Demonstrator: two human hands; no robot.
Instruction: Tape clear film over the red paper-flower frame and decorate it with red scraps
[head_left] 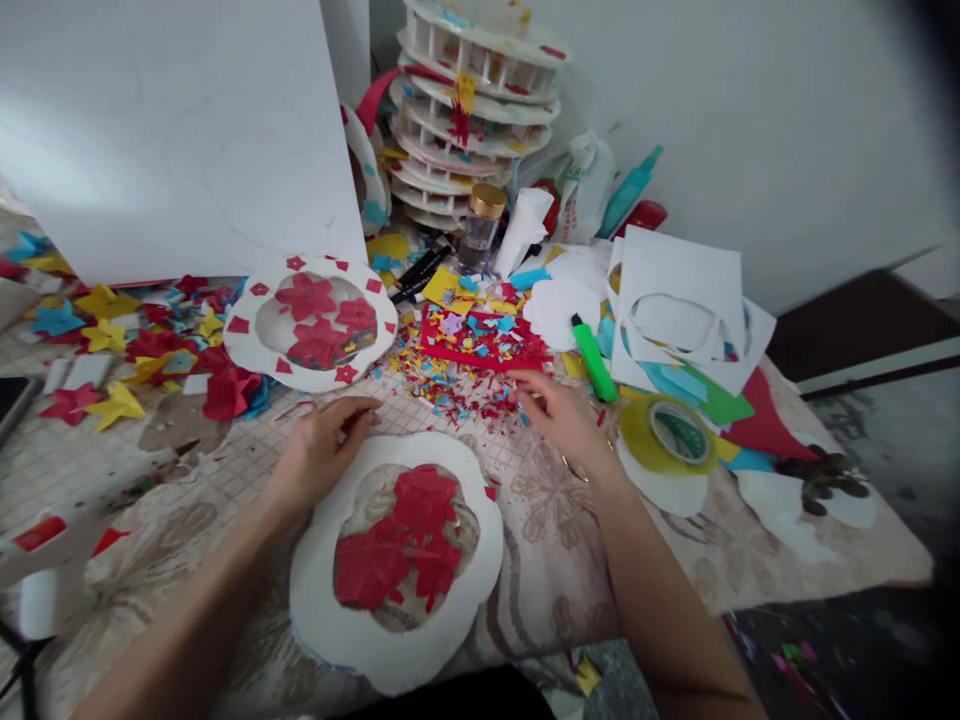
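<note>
A white scalloped ring (484, 500) lies on the table in front of me, with red paper flowers (427, 505) on the clear sheet in its opening. By its upper left edge rests my left hand (326, 440); the fingers are curled in, and anything held there is hidden. My right hand (559, 415) reaches over small coloured paper scraps (457, 395), its fingers partly stretched and apart, beside a red sheet (435, 340) strewn with bits. A second white ring (244, 350), decorated with red flowers and small red pieces, lies behind my left hand.
Folded paper stars (109, 335) crowd the left, near a glue gun (82, 510). A tiered white structure (480, 110) stands at the back with a gold-lidded jar (480, 230). On the right are a green marker (594, 360), a tape roll (667, 435) and white cut sheets (675, 265).
</note>
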